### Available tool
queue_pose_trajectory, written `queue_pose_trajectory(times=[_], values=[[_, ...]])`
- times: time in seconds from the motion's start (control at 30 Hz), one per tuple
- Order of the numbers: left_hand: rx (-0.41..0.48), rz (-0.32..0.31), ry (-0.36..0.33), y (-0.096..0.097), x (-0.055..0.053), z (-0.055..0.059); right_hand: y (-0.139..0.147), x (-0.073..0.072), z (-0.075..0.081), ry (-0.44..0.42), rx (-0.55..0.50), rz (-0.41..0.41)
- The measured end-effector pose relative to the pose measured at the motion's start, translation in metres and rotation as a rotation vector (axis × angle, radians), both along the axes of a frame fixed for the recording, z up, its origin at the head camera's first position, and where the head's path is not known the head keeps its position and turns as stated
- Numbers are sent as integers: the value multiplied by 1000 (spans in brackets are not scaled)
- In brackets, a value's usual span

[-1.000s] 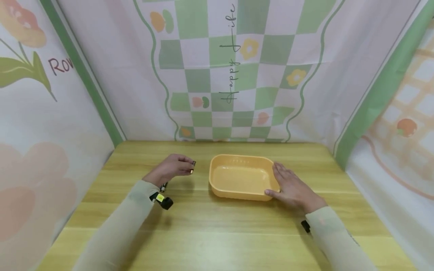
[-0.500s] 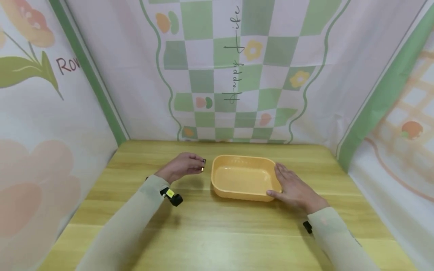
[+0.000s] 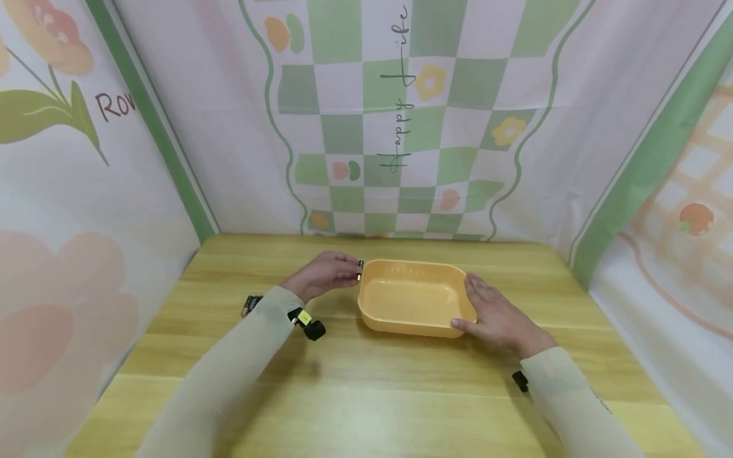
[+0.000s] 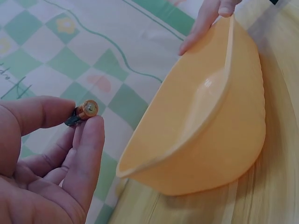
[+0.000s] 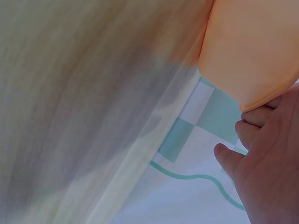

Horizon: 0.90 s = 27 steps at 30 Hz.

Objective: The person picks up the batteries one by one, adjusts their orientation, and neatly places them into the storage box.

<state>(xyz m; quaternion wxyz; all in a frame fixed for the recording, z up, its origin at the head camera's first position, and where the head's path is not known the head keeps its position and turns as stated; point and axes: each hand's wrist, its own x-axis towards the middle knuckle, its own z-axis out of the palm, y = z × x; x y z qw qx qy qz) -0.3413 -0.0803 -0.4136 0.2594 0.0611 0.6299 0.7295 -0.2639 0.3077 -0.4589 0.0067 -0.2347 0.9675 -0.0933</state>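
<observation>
My left hand (image 3: 329,272) pinches a small battery (image 4: 88,109) between thumb and fingertips, with one end cap facing the left wrist camera. The battery is dark with a copper-coloured end. In the head view it overlaps the left rim of a yellow plastic basin (image 3: 409,299), which stands upright on the table with nothing in it. My right hand (image 3: 498,318) rests against the basin's right end, fingers fairly straight along that side and thumb over the near corner of the rim. The right wrist view shows the fingertips right at the rim.
More dark batteries (image 3: 250,305) lie on the wooden table (image 3: 366,401) beside the left sleeve, partly hidden by it. A printed cloth (image 3: 424,146) with green checks hangs behind the table's far edge, and cloth walls stand at both sides.
My left hand has carried the battery rightward, up to the basin's left rim. Batteries behind the left forearm have come into view. The right hand and the basin keep their places.
</observation>
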Motion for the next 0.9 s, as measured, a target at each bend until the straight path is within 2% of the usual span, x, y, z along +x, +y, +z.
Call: queue_pose_trajectory(times=[0.3, 0.77, 0.9], values=[[11, -14, -26, 15, 2, 6, 0, 0, 0, -4, -9, -8], [28, -50, -25, 35, 3, 4, 0, 0, -2, -8, -22, -20], [41, -36, -30, 43, 1, 2, 0, 1, -3, 0, -21, -17]])
